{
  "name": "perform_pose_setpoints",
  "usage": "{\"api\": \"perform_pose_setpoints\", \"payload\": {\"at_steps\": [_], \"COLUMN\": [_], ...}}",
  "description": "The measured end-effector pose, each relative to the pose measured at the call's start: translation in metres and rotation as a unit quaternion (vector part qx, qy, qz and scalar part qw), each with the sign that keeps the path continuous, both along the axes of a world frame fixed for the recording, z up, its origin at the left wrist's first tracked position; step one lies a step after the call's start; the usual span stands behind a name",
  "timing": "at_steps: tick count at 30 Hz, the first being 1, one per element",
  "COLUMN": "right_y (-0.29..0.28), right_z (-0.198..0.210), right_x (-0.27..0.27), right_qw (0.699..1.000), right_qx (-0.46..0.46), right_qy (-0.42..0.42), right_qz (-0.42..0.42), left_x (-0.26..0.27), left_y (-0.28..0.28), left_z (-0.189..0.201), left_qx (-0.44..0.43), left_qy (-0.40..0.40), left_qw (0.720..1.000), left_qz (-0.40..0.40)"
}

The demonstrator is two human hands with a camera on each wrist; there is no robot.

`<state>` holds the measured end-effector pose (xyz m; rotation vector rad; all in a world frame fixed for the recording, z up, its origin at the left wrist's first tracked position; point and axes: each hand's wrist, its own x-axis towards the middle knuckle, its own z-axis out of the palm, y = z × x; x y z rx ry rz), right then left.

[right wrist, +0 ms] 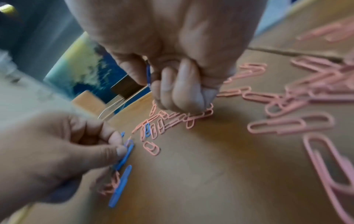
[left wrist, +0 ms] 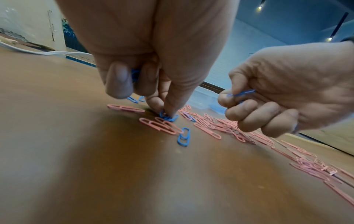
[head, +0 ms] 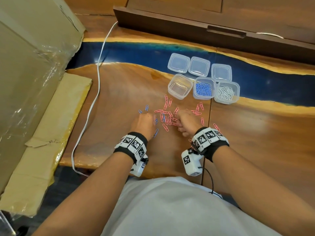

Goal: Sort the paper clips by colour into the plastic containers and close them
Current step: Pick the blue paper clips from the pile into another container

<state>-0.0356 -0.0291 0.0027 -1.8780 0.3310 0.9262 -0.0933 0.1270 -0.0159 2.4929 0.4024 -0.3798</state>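
Pink paper clips (head: pixel 167 116) lie scattered on the wooden table (head: pixel 119 92), with a few blue clips (head: pixel 156 132) among them. My left hand (head: pixel 144 122) pinches a blue clip (left wrist: pixel 168 117) against the table and keeps more blue clips (left wrist: pixel 135 75) inside its curled fingers. Just to the right, my right hand (head: pixel 185 121) pinches one blue clip (left wrist: pixel 241 92) between thumb and forefinger, its other fingers curled over the pink heap. Behind stand three open tubs: an empty tub (head: pixel 180 86), a tub of blue clips (head: pixel 203 88) and a tub of white clips (head: pixel 226 92). Three lids (head: pixel 199 66) lie behind them.
A white cable (head: pixel 97 79) runs down the table's left side. A large cardboard box (head: pixel 25 65) and flattened cardboard (head: pixel 42 133) fill the left. A dark wooden drawer unit (head: pixel 204 26) stands along the back. A blue resin strip (head: pixel 136 53) crosses the tabletop.
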Motion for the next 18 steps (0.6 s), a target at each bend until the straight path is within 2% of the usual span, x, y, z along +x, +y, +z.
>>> {"api": "perform_pose_setpoints", "payload": {"at_steps": [1, 3, 8, 12, 14, 16, 18], "right_y": [-0.003, -0.008, -0.009, -0.002, 0.000, -0.001, -0.001], "right_z": [0.000, -0.001, -0.003, -0.001, 0.002, 0.005, 0.006], "right_x": [-0.002, -0.005, -0.010, -0.007, -0.006, -0.004, -0.001], "right_qw": [0.996, 0.981, 0.955, 0.938, 0.927, 0.919, 0.915], "right_qx": [0.052, 0.134, 0.254, 0.318, 0.347, 0.364, 0.367], "right_qy": [0.058, 0.107, 0.114, 0.099, 0.099, 0.108, 0.121], "right_qz": [-0.051, -0.091, -0.099, -0.092, -0.097, -0.106, -0.114], "left_x": [0.000, -0.002, -0.003, -0.002, 0.000, 0.001, 0.006], "left_y": [0.002, 0.009, 0.021, 0.022, 0.019, 0.016, 0.014], "left_z": [0.000, 0.000, 0.006, 0.007, 0.010, 0.013, 0.012], "left_qx": [-0.021, -0.087, -0.240, -0.382, -0.385, -0.350, -0.336], "left_qy": [0.002, -0.006, 0.011, 0.061, 0.064, 0.061, 0.064], "left_qw": [1.000, 0.995, 0.961, 0.876, 0.872, 0.897, 0.909], "left_qz": [0.012, 0.054, 0.139, 0.288, 0.295, 0.261, 0.239]}}
